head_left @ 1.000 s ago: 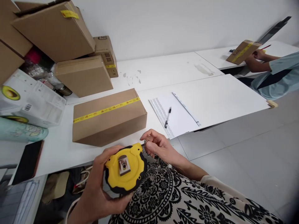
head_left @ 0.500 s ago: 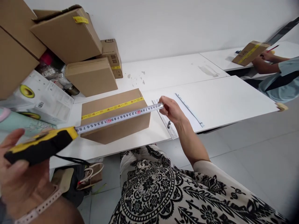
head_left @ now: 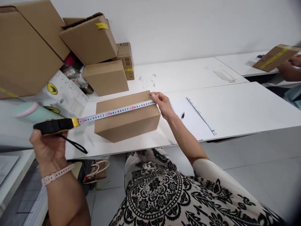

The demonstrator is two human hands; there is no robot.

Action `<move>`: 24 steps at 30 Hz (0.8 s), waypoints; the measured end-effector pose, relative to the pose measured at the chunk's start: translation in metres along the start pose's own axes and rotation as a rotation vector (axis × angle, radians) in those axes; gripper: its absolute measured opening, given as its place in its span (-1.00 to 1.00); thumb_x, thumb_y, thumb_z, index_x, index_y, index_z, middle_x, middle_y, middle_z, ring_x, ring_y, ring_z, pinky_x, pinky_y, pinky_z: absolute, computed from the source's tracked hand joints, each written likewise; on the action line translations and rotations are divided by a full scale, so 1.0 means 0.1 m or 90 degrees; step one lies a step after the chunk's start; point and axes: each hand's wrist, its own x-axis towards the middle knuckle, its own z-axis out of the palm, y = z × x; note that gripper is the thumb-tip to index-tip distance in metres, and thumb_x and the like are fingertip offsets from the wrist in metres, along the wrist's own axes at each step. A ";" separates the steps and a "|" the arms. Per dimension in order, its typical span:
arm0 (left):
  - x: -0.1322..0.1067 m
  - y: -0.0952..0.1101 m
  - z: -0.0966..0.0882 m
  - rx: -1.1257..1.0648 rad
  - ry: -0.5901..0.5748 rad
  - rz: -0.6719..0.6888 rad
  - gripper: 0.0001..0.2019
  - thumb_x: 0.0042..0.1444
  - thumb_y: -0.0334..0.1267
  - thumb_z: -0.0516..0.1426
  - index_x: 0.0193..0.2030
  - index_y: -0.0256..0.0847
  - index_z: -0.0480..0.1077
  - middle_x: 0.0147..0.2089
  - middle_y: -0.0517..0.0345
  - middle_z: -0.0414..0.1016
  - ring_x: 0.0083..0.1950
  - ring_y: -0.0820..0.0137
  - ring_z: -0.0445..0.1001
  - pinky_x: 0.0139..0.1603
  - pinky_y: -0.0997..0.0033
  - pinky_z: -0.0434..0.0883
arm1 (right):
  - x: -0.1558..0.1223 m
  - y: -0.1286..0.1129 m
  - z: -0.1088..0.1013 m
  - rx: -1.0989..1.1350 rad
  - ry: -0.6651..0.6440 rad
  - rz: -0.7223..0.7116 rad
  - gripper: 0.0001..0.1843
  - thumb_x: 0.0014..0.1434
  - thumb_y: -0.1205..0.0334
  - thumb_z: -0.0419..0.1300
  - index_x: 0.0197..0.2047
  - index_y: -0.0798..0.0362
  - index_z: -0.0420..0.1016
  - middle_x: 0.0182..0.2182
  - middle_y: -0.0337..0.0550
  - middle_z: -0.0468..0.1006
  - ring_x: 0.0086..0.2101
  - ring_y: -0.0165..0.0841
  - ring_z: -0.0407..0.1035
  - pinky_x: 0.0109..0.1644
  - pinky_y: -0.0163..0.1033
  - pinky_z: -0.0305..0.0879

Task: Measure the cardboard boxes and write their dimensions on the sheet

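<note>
A closed brown cardboard box (head_left: 127,128) lies on the white table in front of me. My left hand (head_left: 50,144) grips the black and yellow case of a tape measure (head_left: 56,125), left of the box, with its black wrist strap hanging down. The white blade (head_left: 117,111) stretches lengthwise over the box top and covers most of the yellow packing tape there. At the box's upper right edge my right hand (head_left: 162,103) pinches the blade's end between thumb and fingers. A white sheet of paper (head_left: 185,125) with a black pen (head_left: 182,115) on it lies right of that hand.
Several cardboard boxes (head_left: 105,77) are stacked at the back left, beside a white carton with avocado pictures (head_left: 63,91) and a mint-green bottle (head_left: 35,113). At the far right a person's arm (head_left: 290,70) reaches to another taped box (head_left: 274,58).
More blade is out of the case. My left hand has moved away from the camera, and my right hand has brought the blade's end left, onto the box's edge. The view has shifted left.
</note>
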 end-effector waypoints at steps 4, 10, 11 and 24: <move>0.02 -0.02 -0.06 -0.104 -0.089 -0.015 -0.52 -0.25 0.02 0.43 -0.19 -0.16 0.52 -0.20 0.36 0.61 -0.04 0.40 0.50 -0.10 0.41 0.53 | 0.10 0.07 0.02 0.007 0.000 -0.009 -0.38 -0.03 -0.32 0.44 -0.53 -0.02 0.27 -0.08 -0.16 0.60 0.01 -0.21 0.42 0.14 -0.08 0.31; -0.02 -0.05 -0.07 -0.101 -0.063 -0.031 -0.49 -0.24 0.04 0.42 -0.19 -0.22 0.53 -0.24 0.29 0.60 -0.18 0.38 0.50 -0.24 0.38 0.53 | 0.16 0.16 -0.04 0.002 -0.025 -0.012 -0.46 -0.02 -0.28 0.45 -0.47 -0.02 0.37 0.03 -0.12 0.59 -0.05 -0.23 0.44 0.09 -0.09 0.35; -0.02 -0.05 -0.07 -0.102 -0.057 -0.040 -0.48 -0.25 0.05 0.43 -0.19 -0.22 0.53 -0.24 0.28 0.59 -0.20 0.38 0.49 -0.26 0.38 0.52 | 0.16 0.16 -0.04 0.005 -0.025 -0.007 -0.48 -0.03 -0.27 0.47 -0.44 -0.03 0.41 0.03 -0.13 0.59 -0.06 -0.24 0.44 0.07 -0.09 0.36; -0.01 -0.10 -0.11 -0.095 -0.010 -0.059 -0.44 -0.20 0.08 0.41 -0.14 -0.26 0.47 -0.23 0.19 0.57 -0.25 0.38 0.50 -0.32 0.39 0.46 | 0.20 0.24 -0.05 -0.001 0.003 -0.012 -0.60 -0.05 -0.13 0.51 -0.38 -0.05 0.50 -0.01 -0.17 0.62 -0.05 -0.24 0.46 0.10 -0.08 0.40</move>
